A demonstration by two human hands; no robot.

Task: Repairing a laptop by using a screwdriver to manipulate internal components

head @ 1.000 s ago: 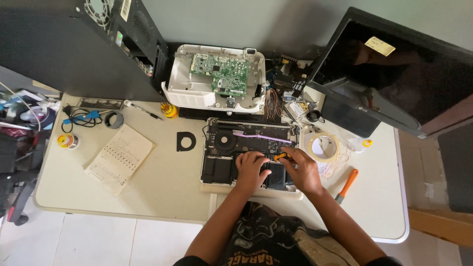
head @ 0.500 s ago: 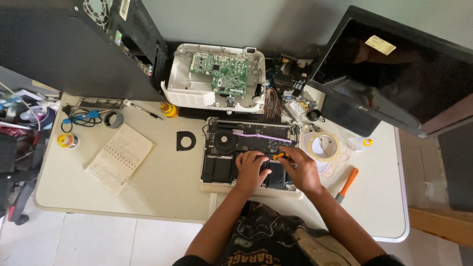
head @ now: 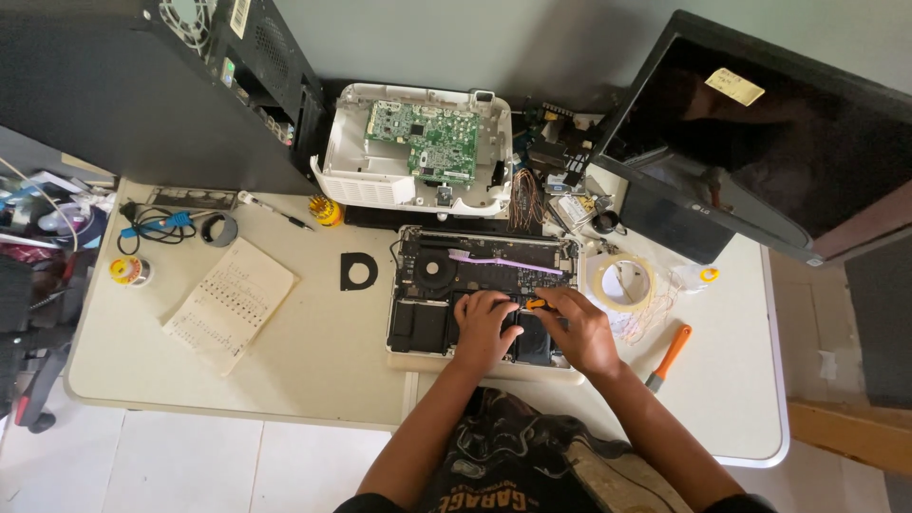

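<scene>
open laptop (head: 480, 285) under both hands (head: 532, 328)

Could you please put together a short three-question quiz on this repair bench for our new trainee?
1. True or false: both hands rest on the opened laptop.
2. Which hand holds the small orange-handled tool? A) left hand B) right hand
3. What lies right of the laptop, beside the tape roll?

Key: 1 true. 2 B. 3 an orange-handled screwdriver on the table.
</scene>
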